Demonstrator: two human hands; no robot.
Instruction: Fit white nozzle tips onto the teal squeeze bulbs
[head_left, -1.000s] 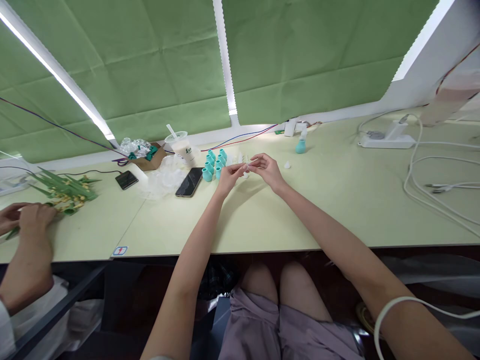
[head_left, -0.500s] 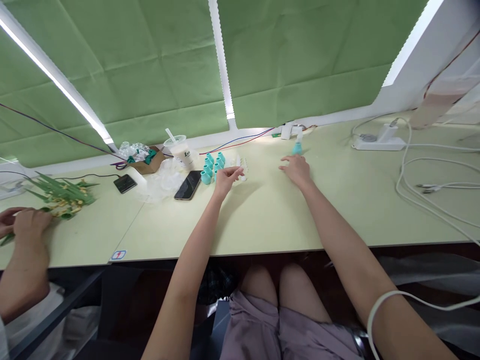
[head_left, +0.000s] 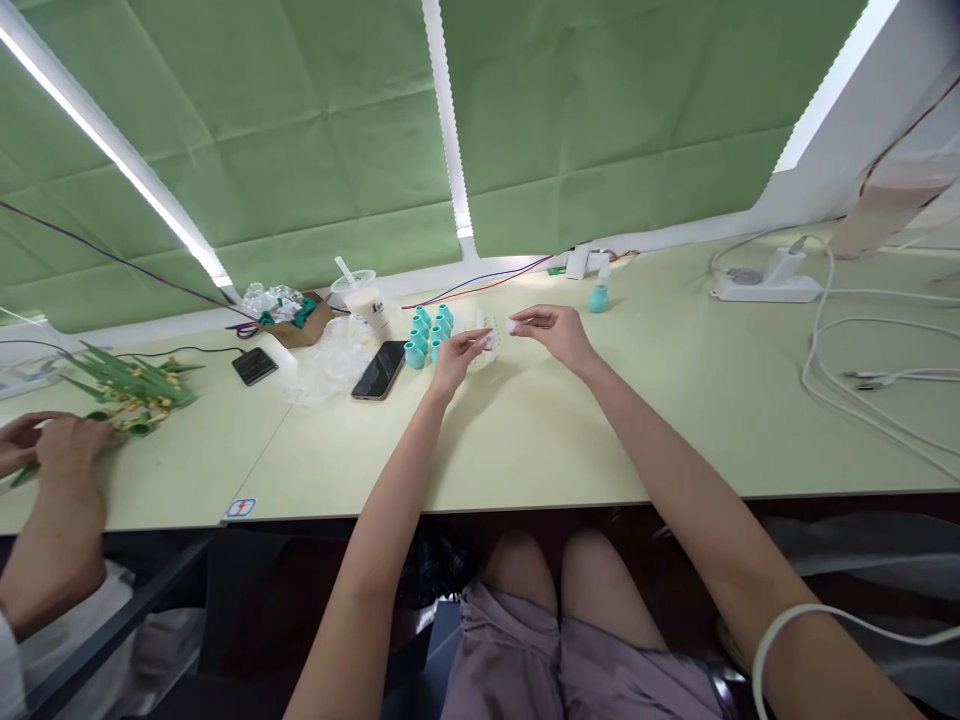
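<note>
Near the middle of the table, my left hand [head_left: 459, 362] is pinched closed on a small white piece [head_left: 489, 341], largely covered by the fingertips. Facing it, my right hand [head_left: 556, 335] pinches another small white piece [head_left: 512, 326]. A short gap separates the two hands. Several turquoise bottles [head_left: 415, 352] stand upright in rows just left of my left hand, which partly hides them. More small white pieces lie behind the left fingertips, too small to make out. Behind my right hand, one turquoise bottle [head_left: 598, 298] with a clear-whitish top stands apart.
A black phone [head_left: 379, 371], crumpled clear plastic [head_left: 327, 362] and a drink cup [head_left: 364, 300] with a straw are at left. Beyond is a cardboard box [head_left: 304, 328]. Another person's hands [head_left: 64, 437] touch green artificial plants [head_left: 142, 390]. A power strip [head_left: 765, 289] and white cables lie right.
My right hand has moved left, away from the lone turquoise bottle and towards my left hand. A small white piece now shows in its fingertips. My left hand has stayed almost in place.
</note>
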